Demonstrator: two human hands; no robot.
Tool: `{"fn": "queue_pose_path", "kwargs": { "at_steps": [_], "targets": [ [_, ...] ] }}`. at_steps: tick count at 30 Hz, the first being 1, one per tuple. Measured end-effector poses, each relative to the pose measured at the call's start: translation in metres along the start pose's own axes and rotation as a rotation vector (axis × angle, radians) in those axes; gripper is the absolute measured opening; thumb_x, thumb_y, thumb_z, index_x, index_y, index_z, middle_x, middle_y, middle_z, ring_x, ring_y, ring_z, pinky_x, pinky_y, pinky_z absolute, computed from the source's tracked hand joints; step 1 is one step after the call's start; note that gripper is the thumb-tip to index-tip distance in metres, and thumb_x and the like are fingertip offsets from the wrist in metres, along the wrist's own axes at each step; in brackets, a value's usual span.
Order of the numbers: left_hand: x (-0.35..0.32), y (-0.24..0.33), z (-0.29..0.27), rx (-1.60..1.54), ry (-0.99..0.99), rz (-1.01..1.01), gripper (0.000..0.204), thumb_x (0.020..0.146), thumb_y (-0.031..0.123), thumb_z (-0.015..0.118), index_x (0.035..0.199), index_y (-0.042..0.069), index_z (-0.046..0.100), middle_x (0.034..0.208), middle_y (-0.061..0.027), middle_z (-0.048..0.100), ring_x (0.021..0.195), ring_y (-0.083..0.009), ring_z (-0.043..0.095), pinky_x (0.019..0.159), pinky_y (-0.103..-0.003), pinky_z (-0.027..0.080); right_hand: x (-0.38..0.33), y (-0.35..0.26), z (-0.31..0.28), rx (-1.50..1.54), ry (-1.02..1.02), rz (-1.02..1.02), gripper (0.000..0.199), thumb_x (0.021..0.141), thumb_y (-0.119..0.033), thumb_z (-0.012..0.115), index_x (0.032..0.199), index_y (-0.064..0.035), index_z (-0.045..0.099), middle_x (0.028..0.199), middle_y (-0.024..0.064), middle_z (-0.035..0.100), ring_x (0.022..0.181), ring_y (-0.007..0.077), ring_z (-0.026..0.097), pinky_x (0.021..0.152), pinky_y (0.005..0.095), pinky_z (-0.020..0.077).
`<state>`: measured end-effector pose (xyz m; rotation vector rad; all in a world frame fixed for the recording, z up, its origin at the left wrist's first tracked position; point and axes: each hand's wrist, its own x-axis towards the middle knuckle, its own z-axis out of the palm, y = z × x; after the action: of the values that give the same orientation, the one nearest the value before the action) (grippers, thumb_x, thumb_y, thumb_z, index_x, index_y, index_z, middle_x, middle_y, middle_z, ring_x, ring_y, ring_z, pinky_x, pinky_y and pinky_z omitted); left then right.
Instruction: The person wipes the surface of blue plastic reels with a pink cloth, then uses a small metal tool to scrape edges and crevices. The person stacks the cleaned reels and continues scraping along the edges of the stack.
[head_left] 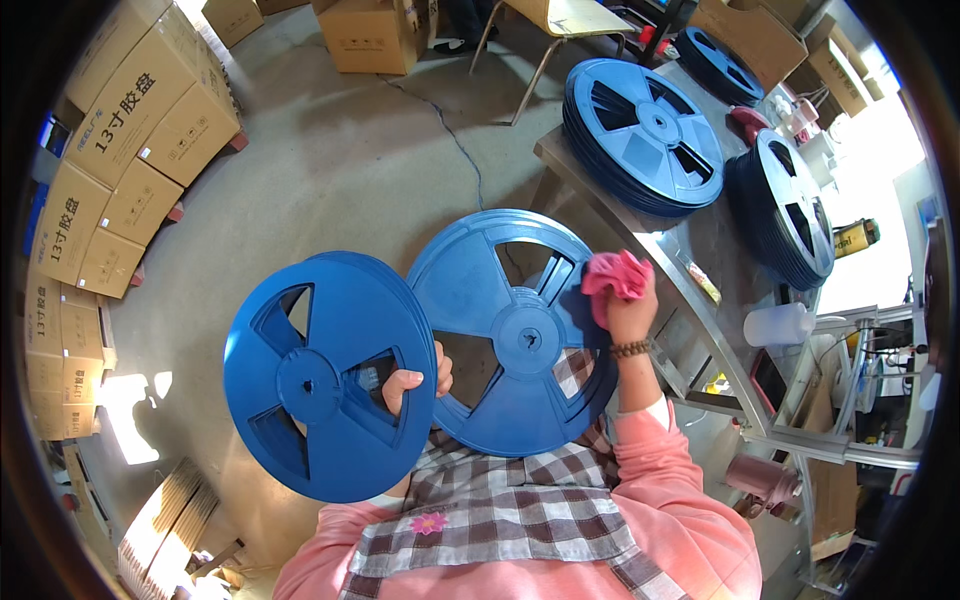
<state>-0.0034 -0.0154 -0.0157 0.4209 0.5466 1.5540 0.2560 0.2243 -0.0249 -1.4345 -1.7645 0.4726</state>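
Table [718, 238], stacked blue reels [645, 138]; floor [330, 160], cardboard box [368, 42]

The person wears a pink long-sleeved top [672, 480], a brown-and-white checked apron [500, 528] with a pink flower [429, 523], and a brown beaded bracelet [631, 349].

Left hand [404, 382] grips, right hand [632, 316] clenches farther forward.
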Motion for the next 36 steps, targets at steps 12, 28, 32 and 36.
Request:
{"fn": "queue_pose_path", "kwargs": {
  "at_steps": [12,28,32,36],
  "targets": [
    [-0.001,-0.002,-0.001,0.026,0.072,0.017,0.026,0.072,0.023,0.061,0.086,0.008,0.045,0.073,-0.0016,0.039,0.060,-0.0141,0.038,0.054,-0.031,0.035,-0.059,-0.083,0.006,0.211,-0.615,-0.604,0.042,0.071,-0.019,0.078,0.108,-0.0058,0.063,0.116,0.0154,0.063,0.120,0.0324,0.056,0.105,0.0439,0.0415],
    [0.020,-0.009,0.001,0.009,0.052,0.060,0.030,0.071,0.029,0.063,0.083,0.006,0.047,0.076,-0.0027,0.043,0.067,-0.0138,0.045,0.060,-0.029,0.042,-0.080,-0.001,-0.126,1.184,-0.425,0.767,0.024,0.087,-0.016,0.060,0.105,-0.0015,0.060,0.096,0.0052,0.065,0.088,0.0137,0.062,0.090,0.0299,0.0493],
    [0.012,-0.015,-0.010,0.042,0.135,0.043,0.039,0.069,0.030,0.063,0.095,0.003,0.051,0.086,-0.0086,0.051,0.078,-0.0202,0.053,0.072,-0.035,0.047,-0.068,-0.057,-0.144,1.620,-0.407,0.604,0.028,0.090,-0.024,0.058,0.110,-0.0037,0.057,0.125,0.0174,0.055,0.116,0.0290,0.056,0.103,0.0487,0.0436],
    [0.012,-0.013,0.003,0.128,0.203,0.023,0.048,0.070,0.036,0.062,0.104,0.003,0.053,0.090,-0.0109,0.055,0.084,-0.0227,0.057,0.080,-0.035,0.048,-0.059,-0.096,-0.153,2.011,-0.620,0.510,0.027,0.097,-0.030,0.055,0.109,-0.0054,0.057,0.151,0.0163,0.035,0.138,0.0349,0.037,0.107,0.0624,0.0373]
  ]
}}
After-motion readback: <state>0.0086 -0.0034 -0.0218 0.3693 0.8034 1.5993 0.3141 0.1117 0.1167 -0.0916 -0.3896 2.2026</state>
